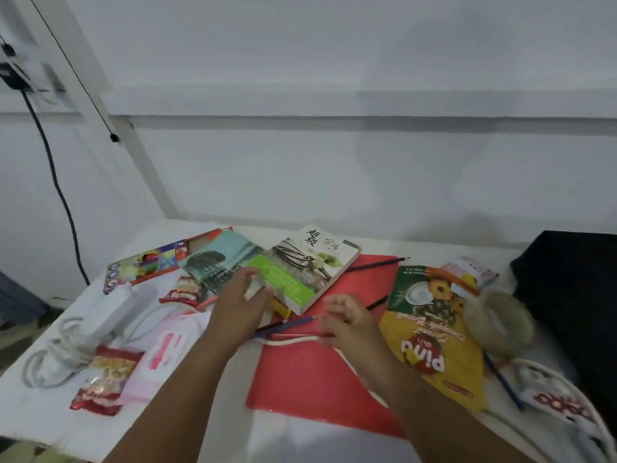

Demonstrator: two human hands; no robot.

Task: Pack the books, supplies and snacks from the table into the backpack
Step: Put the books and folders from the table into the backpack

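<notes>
My left hand (238, 302) pinches a small white thing; my right hand (347, 320) pinches pencils (290, 324) over the red folder (310, 372).

"Pina" on yellow snack bag (430, 349); book (310, 265): "超级".

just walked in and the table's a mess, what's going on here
A person is sorting things to pack. Both bare hands are over a red folder in the middle of the table. The left hand holds a small white object at the edge of a book with a green band. The right hand is gathering pencils, though blur hides the exact grip. Snack packets, a yellow biscuit bag and another book lie around them. A dark shape at the right edge may be the backpack.
</notes>
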